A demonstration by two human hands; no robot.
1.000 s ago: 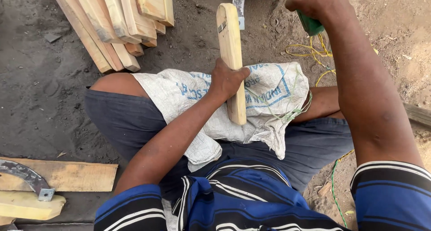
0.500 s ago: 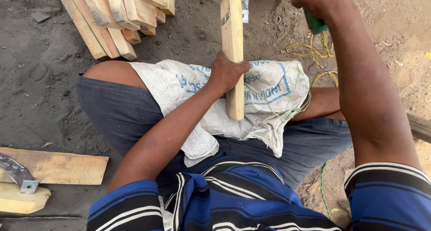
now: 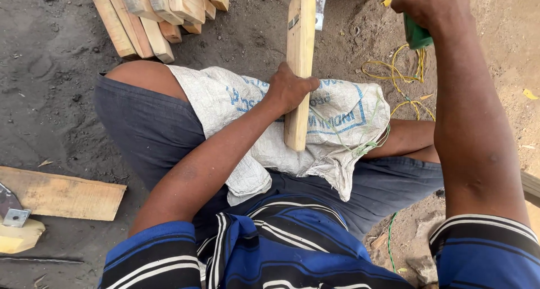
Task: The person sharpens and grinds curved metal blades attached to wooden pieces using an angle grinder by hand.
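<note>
Head view looked straight down on a seated person whose left hand [image 3: 289,89] was wrapped firmly around a pale wooden piece [image 3: 298,64], a flat, narrow length shaped with rounded ends, held about its lower half. The piece stood lengthwise away from the body, its near end resting on a white woven sack [image 3: 337,114] spread over the lap, and its far end reaching out above the dark sandy ground [image 3: 50,81]. The right hand [image 3: 430,5] was raised at the top edge of the frame, closed in a fist around the green handle [image 3: 416,35] of a tool; a metal blade [image 3: 319,1] showed just beyond the far end of the wooden piece, though whether it belonged to that tool could not be told. A stack of similar wooden pieces [image 3: 157,13] lay on the ground beyond the left knee. A flat plank [image 3: 62,193] lay to the left, with a small metal bracket [image 3: 14,216] beside its end. Yellow cord [image 3: 402,78] lay tangled on the sand near the right arm.
</note>
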